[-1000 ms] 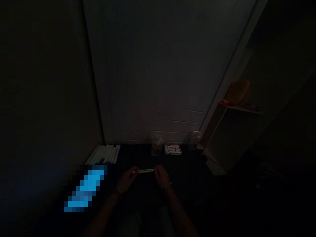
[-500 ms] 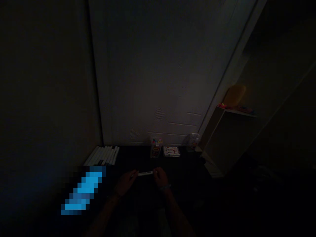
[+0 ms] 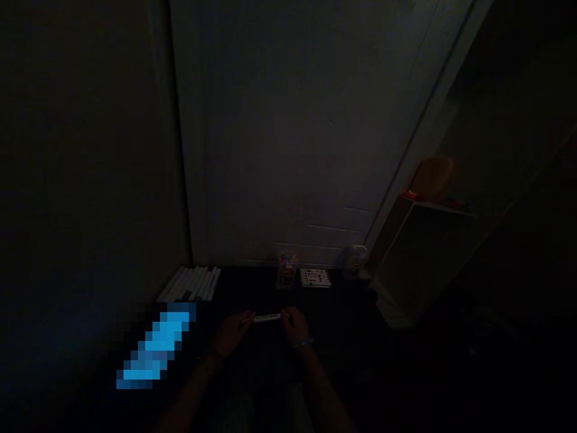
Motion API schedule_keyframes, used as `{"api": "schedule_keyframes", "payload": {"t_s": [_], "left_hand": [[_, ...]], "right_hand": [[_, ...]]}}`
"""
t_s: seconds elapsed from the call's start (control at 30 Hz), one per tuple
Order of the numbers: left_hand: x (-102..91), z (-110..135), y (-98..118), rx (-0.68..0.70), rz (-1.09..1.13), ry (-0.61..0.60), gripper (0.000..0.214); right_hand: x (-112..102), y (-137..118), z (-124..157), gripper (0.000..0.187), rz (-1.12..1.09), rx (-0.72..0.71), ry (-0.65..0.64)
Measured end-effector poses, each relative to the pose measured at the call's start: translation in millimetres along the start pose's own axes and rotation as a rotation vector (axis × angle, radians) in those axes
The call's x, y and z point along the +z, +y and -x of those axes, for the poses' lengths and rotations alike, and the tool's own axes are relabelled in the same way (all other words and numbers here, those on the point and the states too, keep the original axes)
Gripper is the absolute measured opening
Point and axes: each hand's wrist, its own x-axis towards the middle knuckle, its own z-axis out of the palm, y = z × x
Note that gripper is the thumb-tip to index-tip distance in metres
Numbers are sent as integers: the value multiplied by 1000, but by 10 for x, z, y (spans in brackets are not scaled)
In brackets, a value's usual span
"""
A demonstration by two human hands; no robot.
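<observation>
A white marker pen [image 3: 267,317] with dark print is stretched level between my two hands, above the dark tabletop. My left hand [image 3: 234,332] pinches its left end, and my right hand [image 3: 294,325] is closed on its right end. Dim light hides the finer finger detail. Beyond them stands a clear container [image 3: 287,270] with colourful marker ends showing. Beside it lies a flat clear case [image 3: 315,278] of white markers. To the far left, several white markers [image 3: 192,284] lie side by side in a row.
Left of my arm lies a glowing blue, pixelated shape [image 3: 157,346]. Another clear container [image 3: 355,262] stands at the table's back right. A wooden shelf unit [image 3: 406,252] with a yellowish object [image 3: 433,175] on top is on the right. A pale wall [image 3: 279,150] rises behind the table.
The view has shifted slightly, so everything sits a little further right. Both hands keep hold of the marker pen in nearly the same pose.
</observation>
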Motion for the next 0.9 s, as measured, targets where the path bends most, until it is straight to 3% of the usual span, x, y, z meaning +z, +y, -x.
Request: {"api": "schedule_keyframes", "payload": {"t_s": [0.37, 0.67, 0.9], "left_hand": [[45, -25, -113, -6, -11, -4, 44], [6, -6, -14, -24, 10, -6, 41], [40, -16, -77, 3, -21, -14, 45]], "right_hand": [[21, 14, 3, 22, 19, 5, 0], [2, 16, -7, 20, 19, 7, -19], [-15, -17, 1, 22, 9, 14, -19]]}}
